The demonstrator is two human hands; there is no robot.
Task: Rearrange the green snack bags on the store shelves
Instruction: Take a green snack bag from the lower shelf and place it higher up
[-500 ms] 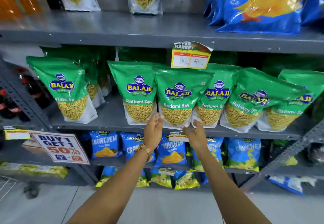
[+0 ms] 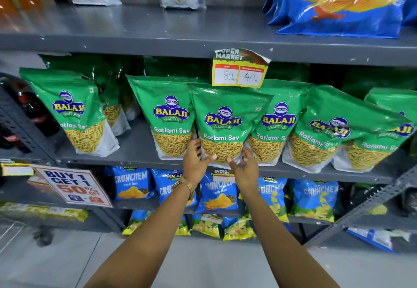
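Several green Ratlami Sev snack bags stand in a row on the grey middle shelf [image 2: 140,150]. The centre green bag [image 2: 223,120] stands in front of its neighbours, at the shelf's front edge. My left hand [image 2: 195,161] grips its lower left corner, thumb across the front. My right hand [image 2: 244,168] holds its lower right corner, fingers curled round the bottom. A green bag [image 2: 167,116] stands just left of it and another green bag [image 2: 276,123] is tucked behind on the right. One more green bag [image 2: 72,111] stands apart at the far left.
A yellow price tag [image 2: 240,69] hangs from the upper shelf edge just above the held bag. Blue snack bags [image 2: 216,195] fill the lower shelf. A promo sign [image 2: 72,186] sits lower left. A large blue bag [image 2: 338,1] is on the top shelf.
Both hands have closed in on the centre bag's lower corners; before, they were spread under it at the shelf edge. The view has moved closer.
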